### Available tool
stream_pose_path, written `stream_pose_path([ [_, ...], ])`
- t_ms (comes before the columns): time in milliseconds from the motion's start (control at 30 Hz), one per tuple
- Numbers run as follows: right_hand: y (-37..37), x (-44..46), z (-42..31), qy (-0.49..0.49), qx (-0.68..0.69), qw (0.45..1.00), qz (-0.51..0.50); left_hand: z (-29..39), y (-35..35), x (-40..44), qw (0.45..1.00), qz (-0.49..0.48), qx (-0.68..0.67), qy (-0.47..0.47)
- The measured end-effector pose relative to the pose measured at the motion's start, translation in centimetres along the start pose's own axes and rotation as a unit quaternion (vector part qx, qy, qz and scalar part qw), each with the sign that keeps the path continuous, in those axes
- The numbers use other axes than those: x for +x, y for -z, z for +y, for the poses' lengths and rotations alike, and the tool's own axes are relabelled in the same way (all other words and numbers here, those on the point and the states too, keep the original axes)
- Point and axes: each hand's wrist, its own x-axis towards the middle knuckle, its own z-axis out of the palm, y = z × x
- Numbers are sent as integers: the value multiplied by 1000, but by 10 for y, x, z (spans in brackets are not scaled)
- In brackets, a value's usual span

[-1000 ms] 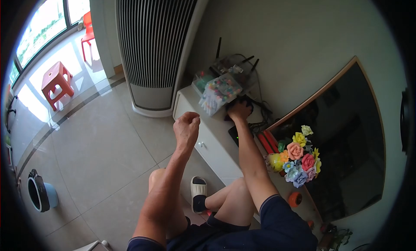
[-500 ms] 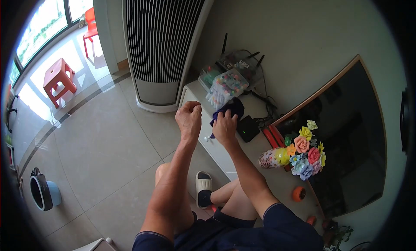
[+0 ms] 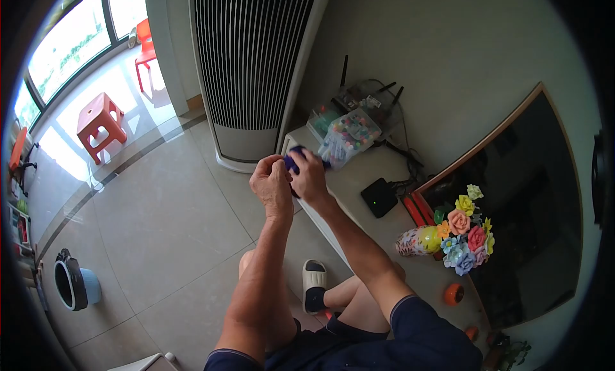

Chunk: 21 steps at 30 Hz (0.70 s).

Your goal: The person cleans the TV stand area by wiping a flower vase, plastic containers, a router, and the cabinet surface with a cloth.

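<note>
My right hand [image 3: 308, 177] is closed round a dark purple cloth [image 3: 292, 161], which is bunched up and partly hidden by the fingers. Beside it my left hand [image 3: 272, 184] is closed with thumb and fingers pinched together, right at the cloth's edge. What that pinch holds is too small or hidden to make out. Both hands are in front of the white cabinet [image 3: 328, 225], over its near edge. Just beyond them stands a clear plastic box [image 3: 356, 129] of small coloured pieces, with a clear bag [image 3: 337, 148] against it.
A black box with a green light [image 3: 379, 197], a router [image 3: 349, 99] and cables stand on the cabinet. Nearby are a vase of flowers [image 3: 419, 240] and a television [image 3: 519, 224]. A tall air conditioner [image 3: 246, 144], red stool [image 3: 99, 115] and bin [image 3: 91, 286] stand on the floor.
My right hand has lifted the purple cloth off the cabinet and brought it left to my left hand. My left hand stays pinched, now against the cloth. The view has shifted slightly.
</note>
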Motion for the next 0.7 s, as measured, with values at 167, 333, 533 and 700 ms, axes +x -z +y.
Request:
stream_pose_path([
  [167, -21, 68, 8, -40, -82, 995, -44, 5, 1, 2, 999, -16, 35, 0],
  [333, -57, 64, 40, -44, -188, 979, -71, 5, 4, 4, 999, -24, 43, 9],
  [533, -36, 33, 26, -56, -208, 971, -106, 4, 7, 8, 998, -43, 48, 12],
  [700, -8, -17, 17, -80, -188, 975, -82, 2, 6, 8, 998, -43, 46, 22],
])
